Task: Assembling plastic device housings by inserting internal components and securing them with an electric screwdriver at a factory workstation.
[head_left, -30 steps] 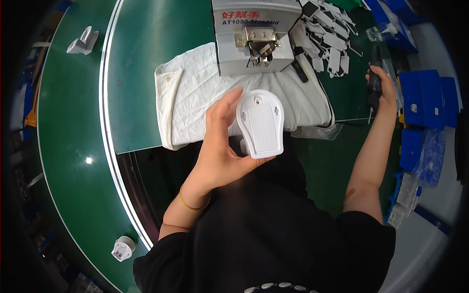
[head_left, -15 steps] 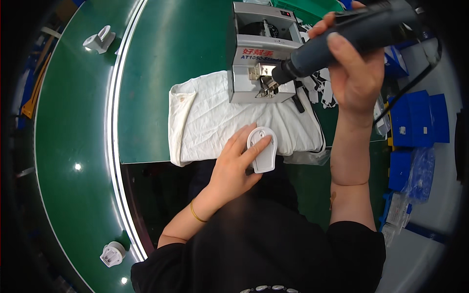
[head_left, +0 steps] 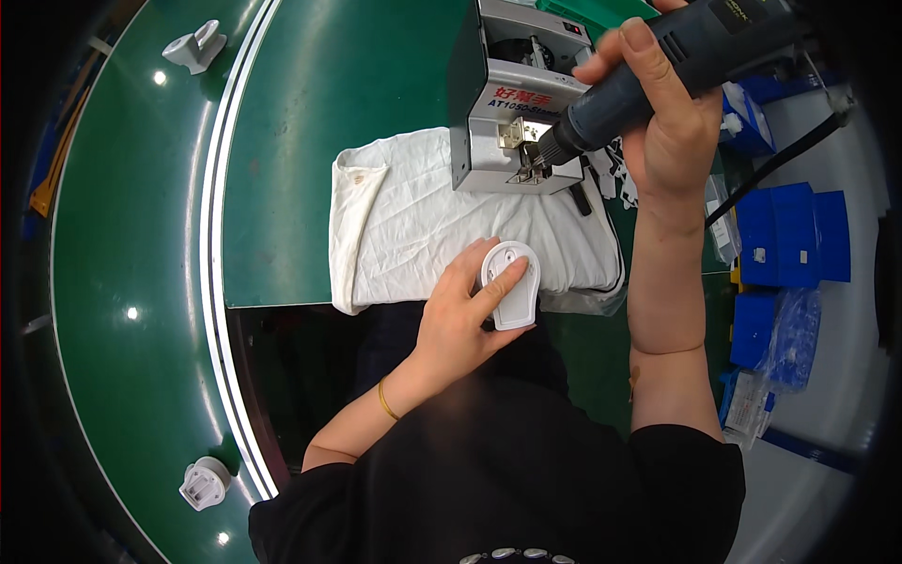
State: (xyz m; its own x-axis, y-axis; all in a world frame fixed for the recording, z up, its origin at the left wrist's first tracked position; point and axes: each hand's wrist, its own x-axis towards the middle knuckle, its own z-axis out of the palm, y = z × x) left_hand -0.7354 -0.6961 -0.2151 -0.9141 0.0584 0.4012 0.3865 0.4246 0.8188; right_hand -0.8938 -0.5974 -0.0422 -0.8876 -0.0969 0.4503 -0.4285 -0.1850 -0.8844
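Observation:
My left hand [head_left: 460, 305] grips a white plastic housing [head_left: 515, 305] with a rounded top and a recessed face, close to the near edge of the cloth. The thumb lies across that face, by a small hole. Raised at the upper right, my right hand [head_left: 669, 117] is wrapped round a dark electric screwdriver [head_left: 648, 80] with a cable. The driver's nose is at the front opening of a grey screw feeder [head_left: 517, 117]. Whether the bit touches a screw there is too small to tell. Under the feeder lies a folded white cloth [head_left: 423, 207].
Two more white plastic parts [head_left: 195, 47] [head_left: 205, 484] stand on the green surface at left, beyond a bright strip [head_left: 211, 235]. Blue bins [head_left: 785, 235] and clear plastic bags [head_left: 794, 338] are at right. Small white pieces lie beside the feeder. The driver's black cable [head_left: 780, 174] hangs at right.
The view has shifted slightly. The screwdriver's nose stays at the feeder's front, and the tool has tilted a little. My left hand keeps its hold on the white housing.

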